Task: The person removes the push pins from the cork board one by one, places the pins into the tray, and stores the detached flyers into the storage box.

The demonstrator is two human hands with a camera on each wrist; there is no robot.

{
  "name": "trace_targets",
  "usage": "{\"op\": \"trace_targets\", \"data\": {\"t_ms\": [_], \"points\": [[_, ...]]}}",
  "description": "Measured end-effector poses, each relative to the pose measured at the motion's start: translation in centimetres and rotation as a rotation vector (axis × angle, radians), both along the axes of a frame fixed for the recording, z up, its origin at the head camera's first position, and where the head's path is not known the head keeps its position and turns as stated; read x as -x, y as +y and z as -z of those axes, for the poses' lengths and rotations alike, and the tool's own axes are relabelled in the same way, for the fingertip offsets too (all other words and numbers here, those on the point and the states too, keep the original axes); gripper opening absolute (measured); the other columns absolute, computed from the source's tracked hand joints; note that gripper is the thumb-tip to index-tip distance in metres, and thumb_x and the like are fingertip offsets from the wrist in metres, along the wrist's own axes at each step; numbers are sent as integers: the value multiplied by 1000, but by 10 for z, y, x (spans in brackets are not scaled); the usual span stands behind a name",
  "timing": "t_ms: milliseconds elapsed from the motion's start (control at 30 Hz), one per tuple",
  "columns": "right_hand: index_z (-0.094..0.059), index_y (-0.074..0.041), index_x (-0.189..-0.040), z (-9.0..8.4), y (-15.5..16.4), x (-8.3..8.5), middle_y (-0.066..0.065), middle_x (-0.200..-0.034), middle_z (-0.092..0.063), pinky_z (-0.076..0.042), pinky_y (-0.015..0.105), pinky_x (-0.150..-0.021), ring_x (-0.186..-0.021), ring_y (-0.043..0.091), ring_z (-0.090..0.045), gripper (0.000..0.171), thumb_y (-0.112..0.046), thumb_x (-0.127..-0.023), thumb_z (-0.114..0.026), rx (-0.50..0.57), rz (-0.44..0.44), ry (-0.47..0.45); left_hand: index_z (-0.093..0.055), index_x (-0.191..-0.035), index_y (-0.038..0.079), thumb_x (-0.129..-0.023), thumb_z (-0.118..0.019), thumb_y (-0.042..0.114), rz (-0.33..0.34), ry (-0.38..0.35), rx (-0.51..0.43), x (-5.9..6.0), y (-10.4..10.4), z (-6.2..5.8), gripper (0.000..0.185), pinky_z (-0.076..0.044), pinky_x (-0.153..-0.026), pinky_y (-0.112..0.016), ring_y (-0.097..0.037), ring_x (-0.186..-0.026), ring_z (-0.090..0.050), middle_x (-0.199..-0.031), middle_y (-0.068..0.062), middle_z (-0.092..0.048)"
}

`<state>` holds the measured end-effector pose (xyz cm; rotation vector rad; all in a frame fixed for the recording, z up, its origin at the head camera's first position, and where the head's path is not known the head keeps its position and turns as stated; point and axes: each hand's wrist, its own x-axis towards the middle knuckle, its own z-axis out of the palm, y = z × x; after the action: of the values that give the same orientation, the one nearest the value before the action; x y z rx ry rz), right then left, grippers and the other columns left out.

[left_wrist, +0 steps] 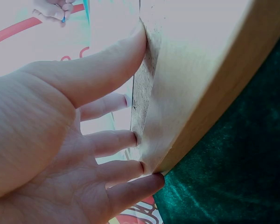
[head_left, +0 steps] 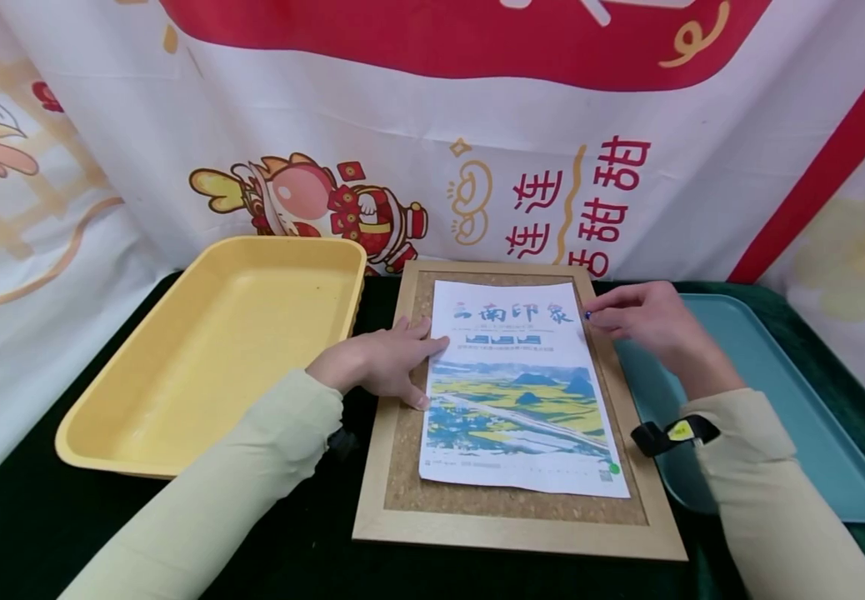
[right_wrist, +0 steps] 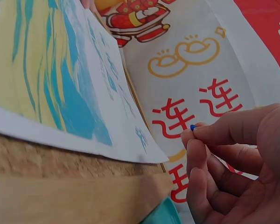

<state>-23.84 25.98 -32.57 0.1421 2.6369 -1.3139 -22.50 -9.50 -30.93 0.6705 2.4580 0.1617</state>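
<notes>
A printed poster (head_left: 518, 392) lies on a wood-framed cork board (head_left: 402, 450) at the middle of the table. My left hand (head_left: 380, 362) lies flat with straight fingers, pressing the poster's left edge against the cork; in the left wrist view its fingertips (left_wrist: 130, 137) meet the cork board (left_wrist: 196, 93). My right hand (head_left: 631, 321) hovers at the poster's top right corner and pinches a small blue pushpin (head_left: 587, 316). The right wrist view shows the blue pushpin (right_wrist: 192, 127) between thumb and forefinger, a little apart from the poster (right_wrist: 60, 88) corner.
An empty yellow tray (head_left: 200, 350) sits left of the board. A teal tray (head_left: 792, 400) lies to the right, under my right forearm. The table has a dark green cloth (head_left: 27, 525). A printed red and white banner (head_left: 477, 125) hangs behind.
</notes>
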Motion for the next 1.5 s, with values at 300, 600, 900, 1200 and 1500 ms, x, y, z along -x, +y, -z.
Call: {"op": "trace_targets", "data": {"t_ms": [300, 600, 900, 1200, 1500], "points": [[-63, -10, -147, 6, 22, 4, 18, -152, -57, -54, 39, -102, -125, 30, -60, 51, -39, -105, -67, 21, 140, 20, -16, -173, 25, -102, -71, 39, 2, -5, -12, 0, 0, 1, 91, -9, -134, -60, -41, -166, 10, -180, -11, 7], [-61, -12, -150, 13, 41, 9, 16, -147, -64, -54, 32, -98, -122, 22, -62, 53, -43, -107, -62, 36, 262, 24, -17, -173, 24, -102, -72, 40, -1, 4, -4, 0, -1, 0, 91, -11, -134, -60, -42, -166, 9, -181, -12, 5], [-60, -10, -151, 24, 51, 13, 18, -151, -58, -50, 35, -95, -127, 30, -54, 50, -38, -109, -59, 5, 313, -38, -16, -173, 24, -102, -71, 39, 2, 0, -16, 0, -2, 1, 91, -11, -134, -60, -42, -166, 9, -180, -12, 6], [-60, -9, -152, 37, 57, 13, 21, -150, -59, -46, 32, -90, -122, 32, -54, 49, -37, -112, -54, -51, 323, -83, -16, -173, 24, -102, -71, 39, 5, -7, -16, 0, -1, 2, 91, -9, -134, -60, -41, -166, 10, -180, -11, 7], [-63, -6, -148, 39, 58, 14, 22, -146, -61, -45, 31, -86, -115, 30, -55, 45, -30, -111, -55, -81, 311, -75, -16, -173, 25, -102, -71, 40, 5, 1, -8, 1, -1, 2, 91, -10, -134, -60, -41, -166, 9, -180, -11, 6]]}}
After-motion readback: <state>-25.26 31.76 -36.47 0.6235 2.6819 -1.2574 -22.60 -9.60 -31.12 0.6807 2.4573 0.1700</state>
